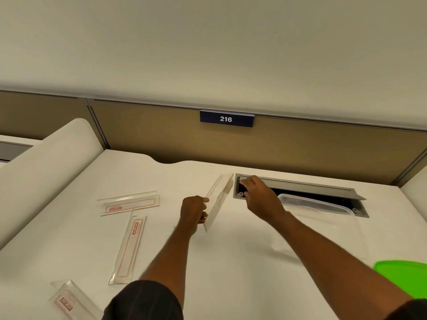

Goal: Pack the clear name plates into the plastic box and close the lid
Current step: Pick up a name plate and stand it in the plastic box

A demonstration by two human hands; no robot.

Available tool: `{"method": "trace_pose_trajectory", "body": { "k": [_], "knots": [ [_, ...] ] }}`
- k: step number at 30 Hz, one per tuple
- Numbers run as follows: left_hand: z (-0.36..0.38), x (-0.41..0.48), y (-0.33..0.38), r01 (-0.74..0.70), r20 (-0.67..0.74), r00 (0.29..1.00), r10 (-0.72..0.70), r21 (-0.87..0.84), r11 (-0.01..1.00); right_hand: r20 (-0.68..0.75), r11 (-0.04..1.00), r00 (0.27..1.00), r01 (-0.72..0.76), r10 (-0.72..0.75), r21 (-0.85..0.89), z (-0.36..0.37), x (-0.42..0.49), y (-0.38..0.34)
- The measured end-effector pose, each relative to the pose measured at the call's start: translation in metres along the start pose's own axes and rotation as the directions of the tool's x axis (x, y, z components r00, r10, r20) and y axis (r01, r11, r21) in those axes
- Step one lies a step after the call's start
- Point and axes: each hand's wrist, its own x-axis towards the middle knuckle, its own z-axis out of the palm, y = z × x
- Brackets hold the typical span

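Near plate [69,301]: lies at the near left edge of the tabletop [231,262], cut off by the frame, red label up.
Lid [402,277]: green, at the near right edge, only partly in view.
Sleeves: dark, on both upper arms at the bottom of the view.
Long plate [129,249]: flat on the tabletop, left of the left forearm, running near to far, red-bordered label inside.
Far plate [130,204]: beyond the long plate, lying crosswise, label upside down to the viewer.
Left hand [194,210]: fingers closed around the near end of a held plate [219,202], which is lifted off the tabletop and tilted, its far end pointing toward the tray.
Right hand [261,199]: reaches past the held plate, just right of it; fingers curled over the left end of the tray, and I cannot tell whether they grip anything.
Box [323,211]: clear plastic, open, right of the right hand, its far rim overlapping the tray.
Tray [300,188]: grey recessed cable slot with raised flap, set in the far tabletop.
Panel [300,148]: tan partition behind the tabletop.
Sign [226,118]: dark blue, reads 216, at the panel's top edge.
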Motion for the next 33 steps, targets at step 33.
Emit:
{"method": "trace_pose_trajectory", "body": {
  "k": [33],
  "knots": [
    [0.153, -0.068, 0.053, -0.746, 0.679, 0.636, 0.366, 0.662, 0.067, 0.357, 0.982, 0.919, -0.126, 0.17, -0.143, -0.131, -0.08, 0.162]
  ]
}}
